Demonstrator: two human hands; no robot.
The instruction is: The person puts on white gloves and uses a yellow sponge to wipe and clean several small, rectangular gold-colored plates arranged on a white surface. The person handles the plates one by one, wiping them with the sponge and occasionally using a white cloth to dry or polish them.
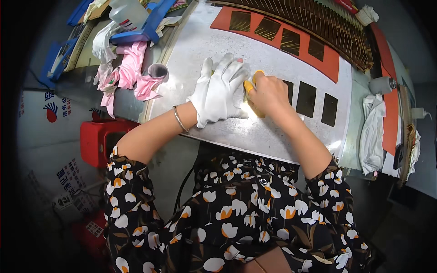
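My left hand (pixel 218 88) wears a white glove and lies on the pale work surface (pixel 218 136), its fingers stretched out. A bare fingertip pokes out of the glove. Close to its right, my right hand (pixel 269 95) has yellow finger cots (pixel 249 86) on its fingertips. Its fingers are curled and pressed together; what they hold, if anything, is hidden. Beneath it shows the edge of a shiny golden plate (pixel 257 110), with a bright glare beside it. Dark rectangular plates (pixel 306 99) lie to the right of that hand, one partly covered by it.
Several streaked dark plates (pixel 290 42) rest on an orange mat (pixel 221 19) at the back. Behind it stands a long slotted rack (pixel 314 20). Pink cloths (pixel 132 66) and a blue bin (pixel 145 34) are at left, a white cloth (pixel 373 132) and a bottle (pixel 382 85) at right.
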